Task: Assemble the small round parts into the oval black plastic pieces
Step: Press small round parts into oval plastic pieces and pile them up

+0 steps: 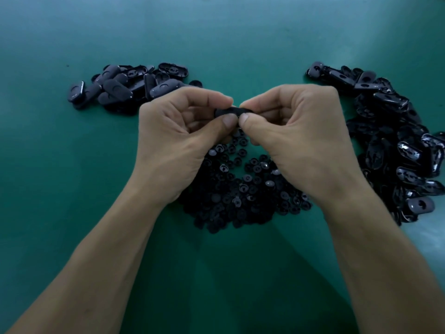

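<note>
Both hands meet above the middle of the green table (72,213) and share 1 oval black piece (231,112). The left hand (178,141) pinches its left end, thumb below and curled fingers above; the right hand (301,141) pinches the right end the same way. The 2 thumb tips nearly touch under the piece. Fingers cover most of it, so only a short dark strip shows, and whether a round part already sits in it cannot be told.

Directly beneath the hands, toward the near edge, lies a heap of small round parts (240,189), spread loosely. The palms and wrists hide its far portion and both flanks.

Toward the far left of the table sits a smaller pile of oval pieces (125,88), some with the smooth face up and some showing the hollow underside. Its nearest pieces lie just beside the left hand's knuckles.

Along the right edge runs a larger pile of oval pieces (397,145), stretching from far to near; many glint, and several show a round hole. It is apart from the right hand and close to the heap's right fringe.

Both bare forearms cross the near part of the table.
</note>
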Motion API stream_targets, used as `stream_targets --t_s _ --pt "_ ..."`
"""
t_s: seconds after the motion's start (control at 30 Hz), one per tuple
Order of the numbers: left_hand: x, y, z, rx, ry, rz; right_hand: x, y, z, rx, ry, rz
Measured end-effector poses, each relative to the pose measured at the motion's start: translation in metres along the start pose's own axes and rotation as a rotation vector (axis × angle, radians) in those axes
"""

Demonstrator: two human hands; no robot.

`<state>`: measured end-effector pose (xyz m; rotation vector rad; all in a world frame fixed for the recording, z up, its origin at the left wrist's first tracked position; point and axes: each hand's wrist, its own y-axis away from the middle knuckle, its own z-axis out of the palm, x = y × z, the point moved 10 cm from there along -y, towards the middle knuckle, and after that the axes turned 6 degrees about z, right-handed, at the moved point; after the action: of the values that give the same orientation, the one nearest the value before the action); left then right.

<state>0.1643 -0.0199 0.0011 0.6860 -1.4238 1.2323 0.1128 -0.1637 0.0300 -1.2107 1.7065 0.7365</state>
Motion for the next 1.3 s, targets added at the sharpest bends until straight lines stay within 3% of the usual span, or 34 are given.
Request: stream_targets --t_s 0.3,0.5,0.7,0.8,0.9,1.03,1.17,1.3 --pt "0.003 0.000 -0.006 0.057 -0.031 0.023 -0.006 -0.001 0.007 -0.122 0.023 -0.024" --pt "0.002 0.003 -0.009 0.093 -0.080 -0.006 0.001 -0.002 0.002 -0.088 0.033 0.044" --pt "-0.002 -0.001 -0.027 0.251 0.096 -0.019 0.023 -0.002 -0.035 0.125 0.500 0.165" --pt "-0.009 -0.001 -0.037 0.365 0.237 -0.074 0.043 -0.003 -0.049 0.130 0.731 0.341" --pt "-0.015 0.001 -0.043 0.480 0.359 -0.132 0.056 -0.002 -0.050 0.103 0.796 0.429" --pt "-0.018 0.003 -0.045 0.534 0.429 -0.151 0.054 -0.005 -0.050 0.130 0.774 0.360" --pt "-0.016 0.004 -0.045 0.531 0.383 -0.157 0.049 -0.004 -0.058 0.230 0.772 0.325" --pt "-0.015 0.005 -0.044 0.517 0.286 -0.138 0.057 -0.003 -0.064 0.218 0.823 0.439"
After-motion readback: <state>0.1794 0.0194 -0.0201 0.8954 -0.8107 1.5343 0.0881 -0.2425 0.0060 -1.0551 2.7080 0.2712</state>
